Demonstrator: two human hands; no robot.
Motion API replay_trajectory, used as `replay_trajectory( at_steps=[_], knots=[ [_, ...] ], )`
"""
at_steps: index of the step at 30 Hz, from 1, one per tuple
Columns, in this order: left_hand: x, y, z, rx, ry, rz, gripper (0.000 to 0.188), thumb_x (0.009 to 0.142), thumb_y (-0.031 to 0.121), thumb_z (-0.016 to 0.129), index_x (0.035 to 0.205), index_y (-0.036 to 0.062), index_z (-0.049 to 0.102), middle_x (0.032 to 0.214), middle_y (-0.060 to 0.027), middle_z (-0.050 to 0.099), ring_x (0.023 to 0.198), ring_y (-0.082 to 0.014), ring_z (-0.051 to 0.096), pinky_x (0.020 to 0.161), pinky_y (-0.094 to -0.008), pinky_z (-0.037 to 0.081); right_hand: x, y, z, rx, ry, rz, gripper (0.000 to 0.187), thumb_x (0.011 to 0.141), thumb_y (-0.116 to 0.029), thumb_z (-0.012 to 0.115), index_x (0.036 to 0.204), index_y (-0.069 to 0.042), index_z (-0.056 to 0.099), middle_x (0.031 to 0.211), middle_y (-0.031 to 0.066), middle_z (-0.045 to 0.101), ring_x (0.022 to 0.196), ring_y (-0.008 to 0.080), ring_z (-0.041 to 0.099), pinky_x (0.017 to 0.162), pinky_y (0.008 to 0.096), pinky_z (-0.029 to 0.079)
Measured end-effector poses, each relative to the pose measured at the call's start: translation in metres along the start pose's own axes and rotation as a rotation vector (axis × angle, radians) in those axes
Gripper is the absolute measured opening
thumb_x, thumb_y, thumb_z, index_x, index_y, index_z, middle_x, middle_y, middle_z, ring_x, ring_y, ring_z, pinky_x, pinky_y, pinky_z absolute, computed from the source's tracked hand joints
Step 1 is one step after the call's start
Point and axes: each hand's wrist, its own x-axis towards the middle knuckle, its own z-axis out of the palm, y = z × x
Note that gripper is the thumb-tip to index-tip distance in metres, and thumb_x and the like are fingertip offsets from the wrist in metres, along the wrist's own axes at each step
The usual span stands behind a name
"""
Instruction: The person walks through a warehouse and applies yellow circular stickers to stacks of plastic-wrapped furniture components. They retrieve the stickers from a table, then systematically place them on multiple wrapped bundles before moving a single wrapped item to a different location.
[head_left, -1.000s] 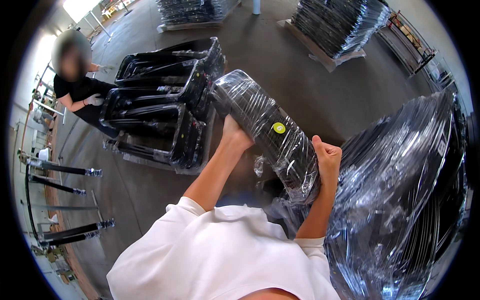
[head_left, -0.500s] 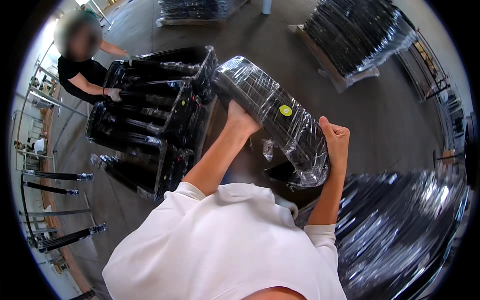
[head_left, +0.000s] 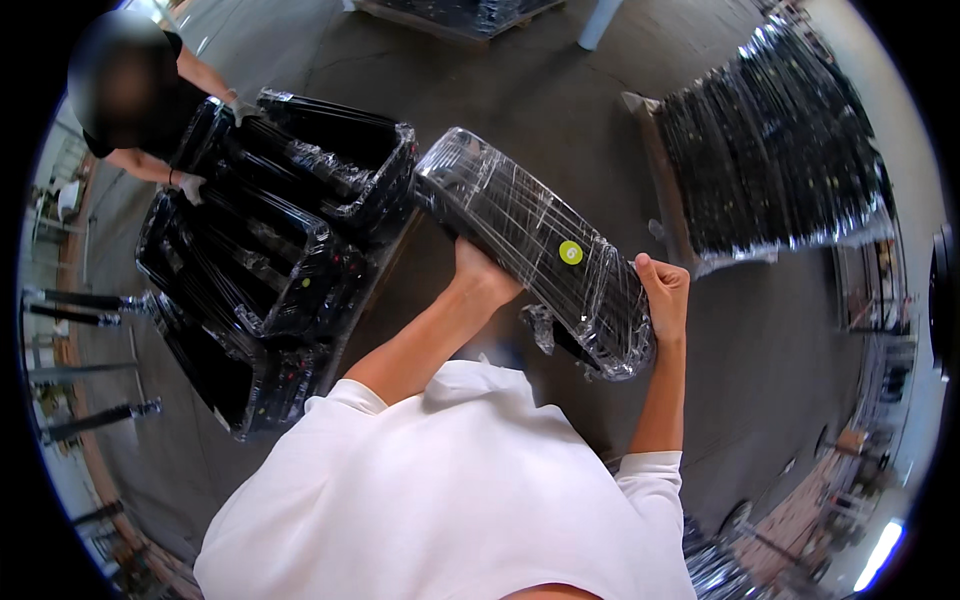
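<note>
Between my hands is a long black frame [head_left: 535,235] wrapped in clear stretch film, held tilted, its far end up to the left. A round yellow-green sticker marks its face. My left hand [head_left: 483,277] grips its near left edge, the fingers partly hidden beneath it. At the right end, my right hand [head_left: 662,292] is closed round the edge with the thumb up. A loose tuft of film [head_left: 541,328] hangs under the frame. On the left, similar wrapped black frames [head_left: 235,250] are stacked on a pallet [head_left: 385,262], close to the held one's far end.
Across the stack a co-worker in dark clothes [head_left: 180,75] rests gloved hands [head_left: 191,188] on the frames. A film-wrapped pallet load [head_left: 770,150] stands at far right, another [head_left: 465,12] at the back near a pale blue post [head_left: 600,25]. Metal racks [head_left: 85,370] line the left.
My view has turned to the right, and the wrapped load at lower right has mostly left the picture. Both hands keep their hold on the frame. The co-worker leans further over the stack.
</note>
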Motion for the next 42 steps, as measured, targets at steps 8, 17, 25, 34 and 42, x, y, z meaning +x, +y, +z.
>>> replay_trajectory(
  at_steps=[8,17,25,34,42],
  knots=[
    [0.147,-0.032,0.023,-0.257,-0.161,0.238,0.039,0.087,0.034,0.039,0.103,0.0044,0.059,0.109,-0.0124,0.059,0.1,-0.0288,0.056,0.092,-0.0436,0.042,0.203,0.052,-0.053,-0.031,-0.353,-0.052,0.044,0.085,-0.025,0.061,0.053,-0.005,0.04,0.054,-0.01,0.031,0.052,0.0011,0.027,0.044,0.0232,0.018],
    [0.25,-0.079,0.041,-0.449,-0.237,0.58,0.038,0.087,0.032,0.04,0.103,0.0031,0.059,0.109,-0.0134,0.059,0.103,-0.0296,0.054,0.093,-0.0445,0.04,0.376,0.111,-0.059,-0.145,-0.732,-0.187,0.04,0.081,-0.022,0.062,0.056,0.002,0.043,0.049,-0.0011,0.028,0.05,0.004,0.028,0.043,0.0269,0.023],
    [0.308,-0.116,0.042,-0.555,-0.129,0.777,0.038,0.089,0.031,0.036,0.105,0.0033,0.058,0.111,-0.0124,0.058,0.103,-0.0298,0.053,0.095,-0.0456,0.038,0.451,0.136,-0.059,-0.218,-0.957,-0.181,0.037,0.078,-0.024,0.063,0.058,0.004,0.048,0.049,0.0017,0.03,0.048,0.0071,0.031,0.043,0.0287,0.027],
    [0.316,-0.127,0.044,-0.425,-0.202,0.83,0.037,0.09,0.028,0.034,0.106,0.0013,0.055,0.114,-0.013,0.056,0.108,-0.0285,0.049,0.097,-0.0458,0.035,0.48,0.147,-0.049,-0.178,-1.063,-0.199,0.039,0.082,-0.028,0.059,0.065,0.007,0.054,0.051,-0.0023,0.041,0.052,0.0038,0.036,0.045,0.0271,0.031],
    [0.192,-0.107,0.038,0.303,0.588,1.316,0.033,0.084,0.026,0.052,0.114,0.0121,0.054,0.112,-0.002,0.054,0.104,-0.016,0.049,0.087,-0.0351,0.037,0.488,0.147,-0.037,-0.086,-1.0,-0.158,0.039,0.085,-0.031,0.057,0.068,0.004,0.063,0.054,-0.0027,0.052,0.05,0.004,0.043,0.047,0.0245,0.036]
  ],
)
